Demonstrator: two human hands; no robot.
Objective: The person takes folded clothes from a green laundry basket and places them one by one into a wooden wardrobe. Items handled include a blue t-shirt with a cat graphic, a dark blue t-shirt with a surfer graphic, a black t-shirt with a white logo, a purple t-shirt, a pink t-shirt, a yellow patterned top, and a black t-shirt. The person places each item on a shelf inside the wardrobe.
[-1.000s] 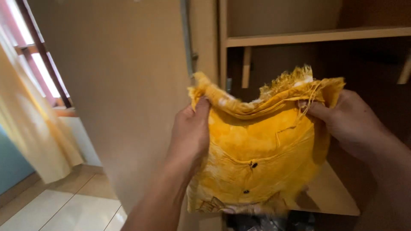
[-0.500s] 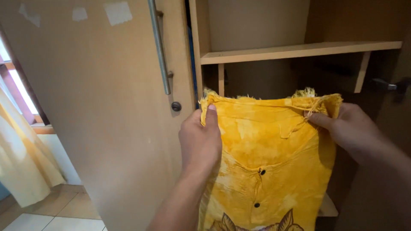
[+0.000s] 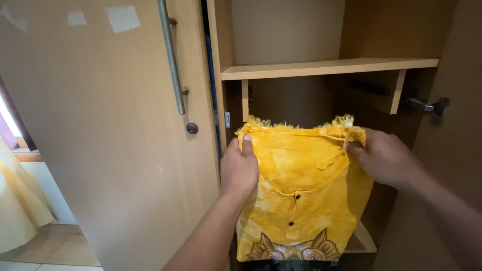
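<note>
You're standing at an open wooden wardrobe (image 3: 281,30), holding a yellow garment (image 3: 301,195) up in front of its lower compartment. Your left hand (image 3: 240,168) grips the cloth's upper left corner — thumb pressed on the front, the other fingers hidden behind it. Your right hand (image 3: 385,159) pinches the frayed upper right corner, fingers curled over the edge. The garment hangs flat between your hands, its frayed top edge level, two small dark buttons (image 3: 297,197) down the middle and a leaf-like print (image 3: 293,248) at the bottom.

Above the cloth runs a pale wooden shelf (image 3: 326,68), bare on top as far as you can see, with a support board under each end. Lower down, to the right of the garment, the corner of another shelf (image 3: 364,241) shows. The open door (image 3: 100,140) on your left carries a long metal handle (image 3: 172,55), a round lock (image 3: 192,128) below it and a few pale sticker patches (image 3: 123,17) near the top. On the right door a metal hinge (image 3: 427,106) is fixed. Far left you have a yellow curtain (image 3: 20,206) by a bright window — and pale floor tiles (image 3: 55,256) beneath.
</note>
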